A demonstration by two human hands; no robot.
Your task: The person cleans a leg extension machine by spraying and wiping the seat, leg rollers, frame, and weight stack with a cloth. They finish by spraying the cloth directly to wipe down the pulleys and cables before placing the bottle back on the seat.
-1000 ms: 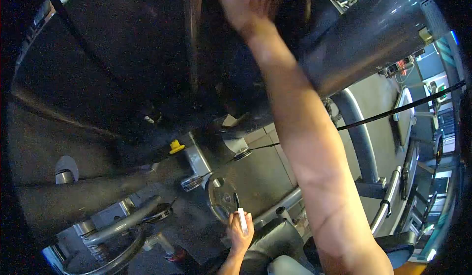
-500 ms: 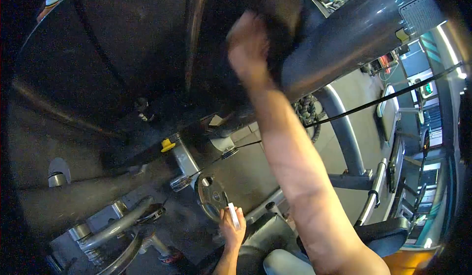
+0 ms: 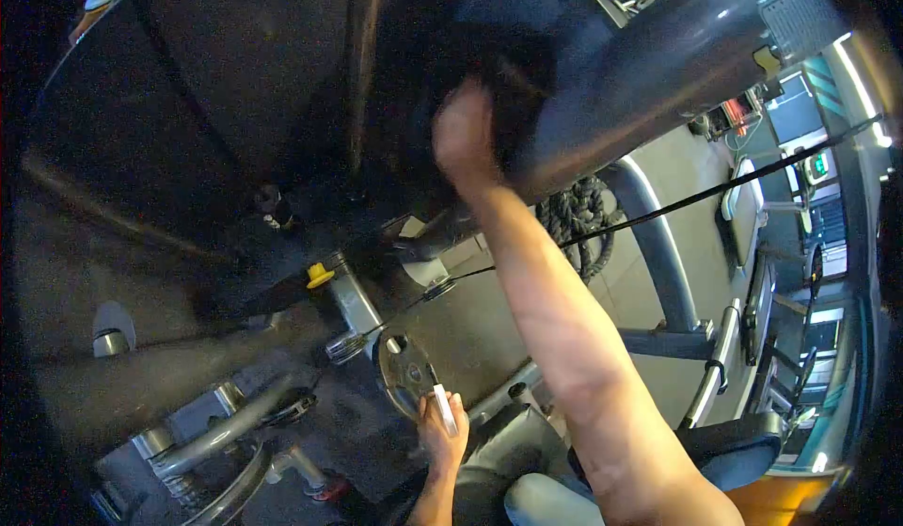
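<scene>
My right arm reaches up across the view to a large dark, glossy machine panel (image 3: pixel 273 65). At its end my right hand (image 3: pixel 466 135), blurred by motion, is curled like a fist close against the panel. A dark shape (image 3: pixel 513 84) lies beside its fingers; I cannot tell what it is. Lower down, my left hand (image 3: pixel 442 432) is wrapped around a slim white object (image 3: pixel 444 408), seen nearly edge-on. Just beyond that hand is a round dark weight plate (image 3: pixel 404 371) with an opening near its rim.
A thick grey tube (image 3: pixel 677 84) slants across the upper right. Below it runs a taut black cable (image 3: pixel 715 197), near a coiled black rope (image 3: pixel 583 220). A yellow knob (image 3: pixel 320 275) sits on the frame at left centre. Curved metal bars (image 3: pixel 226 432) occupy the lower left.
My right hand has moved down along the panel, with the dark shape beside it moving down and left. The left hand and white object have stayed nearly in place.
</scene>
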